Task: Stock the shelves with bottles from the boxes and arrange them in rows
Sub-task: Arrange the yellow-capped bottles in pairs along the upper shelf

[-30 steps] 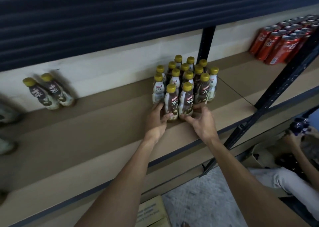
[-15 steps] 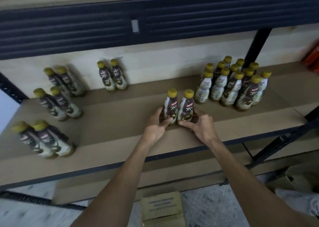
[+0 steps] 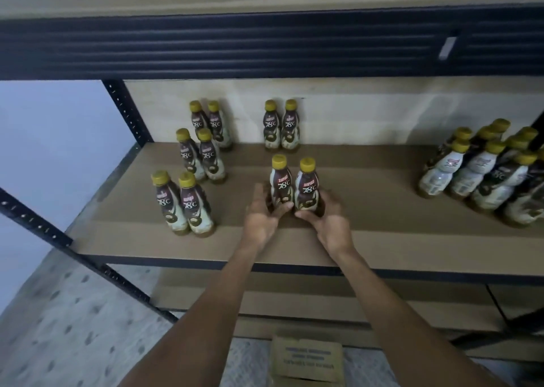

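A tan board shelf (image 3: 368,239) with a dark front edge runs across the view. At its middle, toward the near edge, two brown bottles with yellow caps stand upright side by side. The left hand (image 3: 262,214) curls round the base of the left bottle (image 3: 280,185), and the right hand (image 3: 329,218) wraps the base of the right bottle (image 3: 307,189) in the same way. Directly behind them, against the pale back panel (image 3: 353,109), stands a far pair (image 3: 281,127). To the left, three more pairs (image 3: 200,157) line up from far to near, the nearest close to the shelf's left end. At the far right a crowded cluster of bottles (image 3: 485,174) stands well apart from the held pair and runs out of view. Above hangs a dark ribbed beam (image 3: 235,48) bearing a small white tag (image 3: 447,48) and carrying another tan board. A black perforated upright (image 3: 126,112) frames the left end, with a pale wall (image 3: 44,136) beyond it. Below lies a lower shelf (image 3: 323,298). A speckled grey floor (image 3: 73,327) shows at the near left, and a cardboard box (image 3: 306,360) sits on the floor between the forearms.
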